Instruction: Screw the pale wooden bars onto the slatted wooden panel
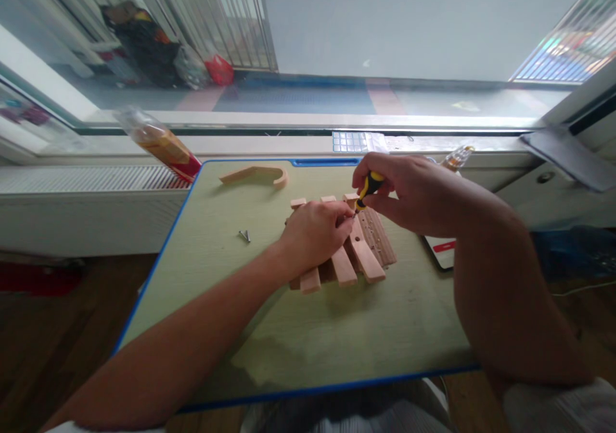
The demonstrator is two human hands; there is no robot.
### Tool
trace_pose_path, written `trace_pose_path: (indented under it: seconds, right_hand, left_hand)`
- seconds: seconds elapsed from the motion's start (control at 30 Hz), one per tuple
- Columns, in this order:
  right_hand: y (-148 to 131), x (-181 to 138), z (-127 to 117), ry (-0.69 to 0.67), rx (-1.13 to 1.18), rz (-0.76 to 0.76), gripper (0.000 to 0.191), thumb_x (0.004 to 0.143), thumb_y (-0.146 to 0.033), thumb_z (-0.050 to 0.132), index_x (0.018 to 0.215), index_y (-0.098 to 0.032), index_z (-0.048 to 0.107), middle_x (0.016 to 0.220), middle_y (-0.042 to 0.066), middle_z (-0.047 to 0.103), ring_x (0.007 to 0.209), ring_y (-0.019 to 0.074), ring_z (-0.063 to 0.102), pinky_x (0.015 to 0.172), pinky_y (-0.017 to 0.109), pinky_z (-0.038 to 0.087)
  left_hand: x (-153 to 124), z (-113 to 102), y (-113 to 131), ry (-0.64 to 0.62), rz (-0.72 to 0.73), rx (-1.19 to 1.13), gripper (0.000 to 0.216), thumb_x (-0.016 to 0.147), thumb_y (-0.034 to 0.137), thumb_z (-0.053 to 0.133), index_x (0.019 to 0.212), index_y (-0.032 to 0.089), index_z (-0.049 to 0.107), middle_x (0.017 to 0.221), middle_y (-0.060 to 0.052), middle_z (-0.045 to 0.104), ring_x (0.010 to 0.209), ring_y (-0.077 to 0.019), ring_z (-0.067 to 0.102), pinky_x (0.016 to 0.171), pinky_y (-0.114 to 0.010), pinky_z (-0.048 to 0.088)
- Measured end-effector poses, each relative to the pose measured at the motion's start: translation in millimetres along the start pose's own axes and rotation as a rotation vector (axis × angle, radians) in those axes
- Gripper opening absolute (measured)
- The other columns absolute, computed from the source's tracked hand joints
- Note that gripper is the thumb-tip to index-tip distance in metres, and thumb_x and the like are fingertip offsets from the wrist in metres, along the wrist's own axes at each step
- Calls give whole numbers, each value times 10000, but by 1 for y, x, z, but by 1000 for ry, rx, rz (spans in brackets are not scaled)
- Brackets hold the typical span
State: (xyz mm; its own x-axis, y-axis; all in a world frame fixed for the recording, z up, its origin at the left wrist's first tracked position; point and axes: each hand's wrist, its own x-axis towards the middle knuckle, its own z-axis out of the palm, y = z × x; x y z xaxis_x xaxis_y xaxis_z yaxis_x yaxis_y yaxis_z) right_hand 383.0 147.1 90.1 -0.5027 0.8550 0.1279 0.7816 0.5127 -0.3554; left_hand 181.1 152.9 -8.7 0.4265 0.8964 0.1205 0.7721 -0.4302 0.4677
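Observation:
A yellow-and-black screwdriver [370, 186] is gripped in my right hand [409, 192], its shaft pointing down at a pale wooden strip [366, 260]. My left hand [317, 231] lies over the strips, with thumb and forefinger pinched together right at the screwdriver's tip. What sits between those fingers is too small to make out. Several pale strips lie side by side across a brown grooved wooden board [378, 234]. A dark round hole shows in the rightmost strip. Most of the middle of this wooden piece is hidden under my left hand.
The blue-edged table [192, 317] also bears a curved pale wooden piece [255, 175] and a few loose screws [245, 235]. A bottle [163, 147] leans at the back left by the radiator [96, 179]. A dark-edged flat item [441, 253] lies under my right forearm.

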Motion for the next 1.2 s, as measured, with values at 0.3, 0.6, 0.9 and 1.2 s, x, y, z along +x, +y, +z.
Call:
trace_pose_path:
  seconds: [0.3, 0.6, 0.9, 1.2]
  right_hand:
    - [-3, 1, 2, 40, -16, 0, 149, 874, -219, 630, 1016, -219, 677, 907, 39, 733, 789, 193, 630, 720, 325, 414]
    - [-2, 5, 6, 45, -95, 63, 136, 901, -337, 669, 963, -227, 618, 846, 41, 682, 718, 183, 539, 646, 328, 358]
    - [-1, 9, 9, 72, -130, 116, 219, 915, -447, 684, 954, -241, 623, 758, 21, 612, 666, 180, 461, 626, 340, 313]
    - [-1, 9, 7, 43, -115, 111, 238, 930, -466, 666, 956, -240, 598, 768, 27, 608, 682, 186, 466, 632, 345, 321]
  left_hand:
    - [0, -1, 0, -8, 0, 2, 237, 999, 368, 647, 1083, 301, 859, 934, -36, 846, 794, -233, 768, 772, -354, 594]
    - [0, 1, -2, -7, 5, 13, 247, 1007, 379, 631, 1086, 297, 851, 993, -40, 853, 852, -237, 782, 800, -347, 603]
    - [0, -1, 0, -19, -7, -15, 238, 996, 343, 650, 1109, 299, 856, 986, -43, 853, 853, -230, 784, 835, -357, 614]
    - [-5, -29, 4, -86, 14, -16, 228, 950, 269, 667, 1089, 297, 846, 834, -15, 817, 723, -200, 729, 747, -327, 565]
